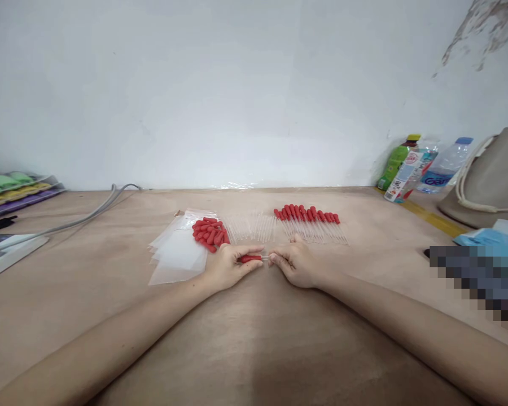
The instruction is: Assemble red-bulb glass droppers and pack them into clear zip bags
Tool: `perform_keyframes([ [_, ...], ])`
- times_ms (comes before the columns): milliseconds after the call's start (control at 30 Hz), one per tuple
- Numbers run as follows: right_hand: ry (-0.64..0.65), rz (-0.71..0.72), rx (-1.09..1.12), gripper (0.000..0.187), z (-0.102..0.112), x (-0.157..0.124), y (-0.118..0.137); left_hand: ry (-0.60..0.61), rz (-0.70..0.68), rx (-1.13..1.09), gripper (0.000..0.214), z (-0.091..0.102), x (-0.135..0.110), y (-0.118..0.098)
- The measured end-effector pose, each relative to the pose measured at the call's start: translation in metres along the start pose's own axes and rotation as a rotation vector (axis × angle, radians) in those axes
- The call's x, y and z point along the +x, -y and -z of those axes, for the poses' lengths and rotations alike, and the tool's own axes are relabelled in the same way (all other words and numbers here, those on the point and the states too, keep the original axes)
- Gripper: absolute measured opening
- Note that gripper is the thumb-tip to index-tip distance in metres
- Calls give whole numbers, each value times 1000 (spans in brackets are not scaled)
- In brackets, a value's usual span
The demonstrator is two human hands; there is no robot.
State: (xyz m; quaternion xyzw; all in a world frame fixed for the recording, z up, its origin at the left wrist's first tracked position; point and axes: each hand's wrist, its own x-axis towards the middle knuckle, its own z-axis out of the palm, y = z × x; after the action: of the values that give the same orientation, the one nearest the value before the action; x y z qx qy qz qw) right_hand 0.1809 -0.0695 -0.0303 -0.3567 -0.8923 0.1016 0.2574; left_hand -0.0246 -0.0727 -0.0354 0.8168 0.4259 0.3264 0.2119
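Observation:
My left hand is closed around a red rubber dropper bulb. A thin clear glass tube meets the bulb's right end, and my right hand pinches that tube. Just beyond my left hand lies a pile of red bulbs, resting partly on clear plastic bags. Bare clear tubes lie side by side in the middle. To their right is a row of droppers with red bulbs on their far ends. My fingers hide part of the held tube.
Bottles and a drink carton stand at the back right, near a beige bag. A grey cable runs across the left of the wooden table. Colourful packs lie at far left.

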Motion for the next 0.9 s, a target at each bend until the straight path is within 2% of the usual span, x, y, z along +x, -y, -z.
perform_keyframes([
  [133, 67, -4, -15, 28, 7, 3, 3, -1, 1, -13, 43, 0, 0, -2],
  [333, 136, 51, -235, 21, 38, 6, 10, -23, 22, -118, 47, -1, 4, -4],
  [400, 151, -38, -223, 20, 48, 7, 3, -55, 26, -142, 51, -1, 5, -3],
  [467, 125, -214, -133, 21, 55, 9, -9, -72, 39, -113, 53, -1, 6, -3],
  [533, 43, -412, -58, 24, 57, 15, -22, -51, 40, -40, 47, -1, 6, -5],
  [600, -46, -561, -86, 28, 53, 24, -32, -7, 15, 32, 34, -1, 7, -8],
  [700, -113, -643, -248, 32, 43, 41, -39, 36, -33, 90, 17, 1, 7, -12],
  [900, -80, -706, -425, 28, 25, 63, -48, 67, -107, 88, 14, 2, 5, -13],
])
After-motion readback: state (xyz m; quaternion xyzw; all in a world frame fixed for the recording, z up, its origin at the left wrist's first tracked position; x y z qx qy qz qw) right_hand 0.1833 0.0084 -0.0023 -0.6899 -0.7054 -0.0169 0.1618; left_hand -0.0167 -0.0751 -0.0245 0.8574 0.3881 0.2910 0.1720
